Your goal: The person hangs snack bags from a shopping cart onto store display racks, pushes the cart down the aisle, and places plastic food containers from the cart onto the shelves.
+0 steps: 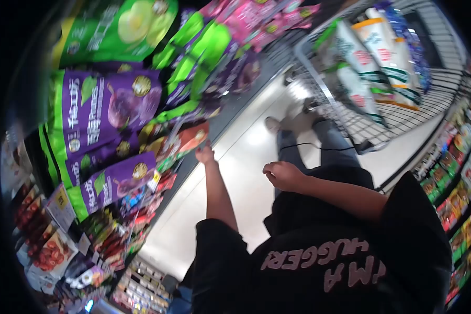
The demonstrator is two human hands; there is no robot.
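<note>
At the shelf side, my left hand [205, 153] reaches to the lower right corner of an orange-red bag [192, 137]. Its fingers are small and blurred, so whether they grip the bag is unclear. My right hand [283, 175] is in front of my body, fingers curled in, with nothing visible in it. Large purple bags [110, 107] with green edges hang left of my left hand. Above them is a green bag [133, 26], with pink bags [251, 18] farther right.
A wire shopping cart [336, 99] at the upper right holds white bags [358, 52] and a blue package [416, 47]. A person's shoes [272, 124] show on the pale floor [235, 172]. Shelves of packages [447, 178] line the right edge; price tags [60, 206] stand at left.
</note>
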